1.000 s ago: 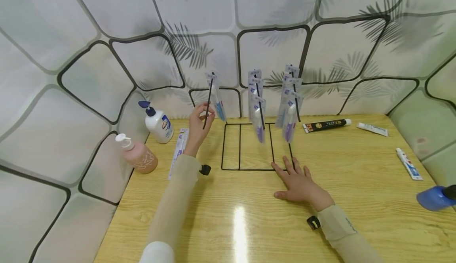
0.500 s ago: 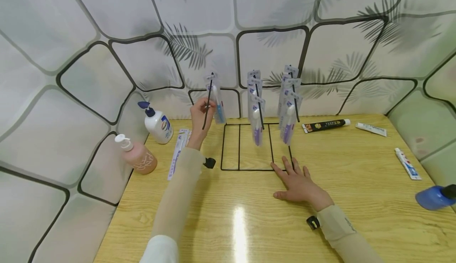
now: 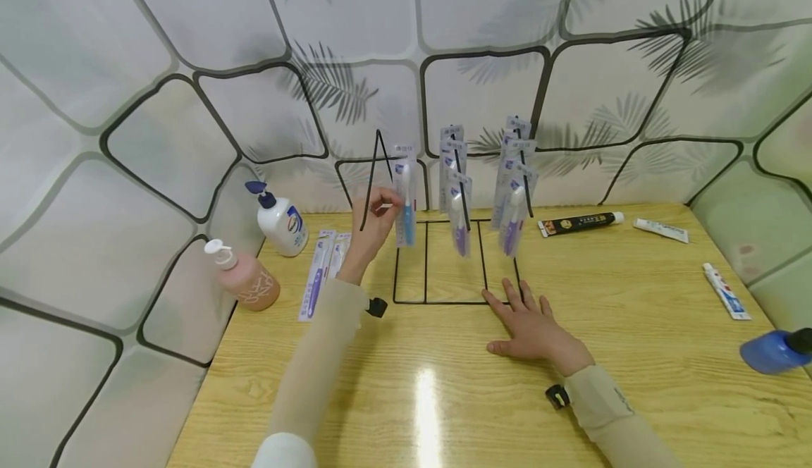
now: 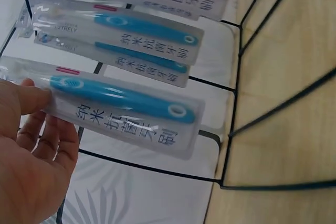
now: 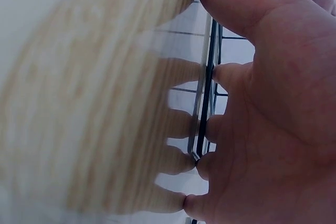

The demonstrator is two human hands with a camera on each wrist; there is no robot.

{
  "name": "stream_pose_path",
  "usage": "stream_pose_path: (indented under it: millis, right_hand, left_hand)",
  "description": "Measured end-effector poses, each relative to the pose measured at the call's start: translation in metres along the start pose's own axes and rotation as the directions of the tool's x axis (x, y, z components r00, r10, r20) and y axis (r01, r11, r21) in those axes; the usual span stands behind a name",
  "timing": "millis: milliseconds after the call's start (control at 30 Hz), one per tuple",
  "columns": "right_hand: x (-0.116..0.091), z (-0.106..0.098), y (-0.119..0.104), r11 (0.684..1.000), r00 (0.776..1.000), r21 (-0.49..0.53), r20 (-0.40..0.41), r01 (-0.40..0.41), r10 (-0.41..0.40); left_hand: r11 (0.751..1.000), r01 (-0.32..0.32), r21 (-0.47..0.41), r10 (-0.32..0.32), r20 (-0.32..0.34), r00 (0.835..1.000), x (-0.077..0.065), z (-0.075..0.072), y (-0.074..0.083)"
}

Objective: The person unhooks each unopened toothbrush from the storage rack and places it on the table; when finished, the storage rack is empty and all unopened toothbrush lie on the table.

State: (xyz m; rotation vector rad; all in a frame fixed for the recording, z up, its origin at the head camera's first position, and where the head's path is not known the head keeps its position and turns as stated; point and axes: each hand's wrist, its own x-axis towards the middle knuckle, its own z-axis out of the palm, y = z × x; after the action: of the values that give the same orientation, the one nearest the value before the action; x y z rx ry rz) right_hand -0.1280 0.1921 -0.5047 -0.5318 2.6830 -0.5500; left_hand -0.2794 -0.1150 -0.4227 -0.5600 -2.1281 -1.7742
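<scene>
My left hand (image 3: pixel 373 225) pinches a packaged toothbrush (image 3: pixel 408 218) with a blue handle, thumb against fingers near the upper part of the pack in the left wrist view. The pack hangs upright, just right of the left prong (image 3: pixel 374 158) of a black wire rack (image 3: pixel 438 303), apart from that prong in the head view. More packaged toothbrushes hang from the middle prong (image 3: pixel 458 232) and the right prong (image 3: pixel 512 232). My right hand (image 3: pixel 529 330) lies spread on the table, its fingertips touching the front right corner of the rack's base.
Two packaged toothbrushes (image 3: pixel 316 278) lie left of my left arm. A white pump bottle (image 3: pixel 283 225) and a pink pump bottle (image 3: pixel 250 281) stand at the left. Toothpaste tubes (image 3: pixel 580 223) and a blue bottle (image 3: pixel 770 352) lie at the right. Patterned fabric walls (image 3: pixel 482 101) enclose the table.
The blue toothbrush pack hung on the left prong; now it is off it, drawn right and toward me in my left hand. My right hand has stayed still.
</scene>
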Motion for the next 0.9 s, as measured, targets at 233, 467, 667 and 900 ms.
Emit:
stream_pose_path:
  millis: [233, 467, 667, 900]
  right_hand:
    - [0.0, 0.001, -0.001, 1.0, 1.0, 0.003, -0.001, -0.012, 0.012]
    - [-0.001, 0.0, -0.002, 1.0, 1.0, 0.011, -0.018, 0.002, -0.002]
    - [-0.002, -0.001, -0.003, 1.0, 1.0, 0.001, -0.016, 0.002, -0.002]
    - [0.0, 0.001, -0.002, 1.0, 1.0, -0.017, -0.022, 0.008, -0.008]
  left_hand:
    - [0.956, 0.234, 0.179, -0.238, 0.002, 0.971, -0.039, -0.022, -0.014]
    - [0.803, 0.369, 0.468, -0.388, -0.059, 0.92, -0.069, -0.056, -0.035]
    - [0.673, 0.395, 0.625, -0.458, -0.067, 0.886, -0.081, -0.073, -0.045]
    - [0.596, 0.356, 0.719, -0.442, -0.077, 0.894, -0.085, -0.077, -0.049]
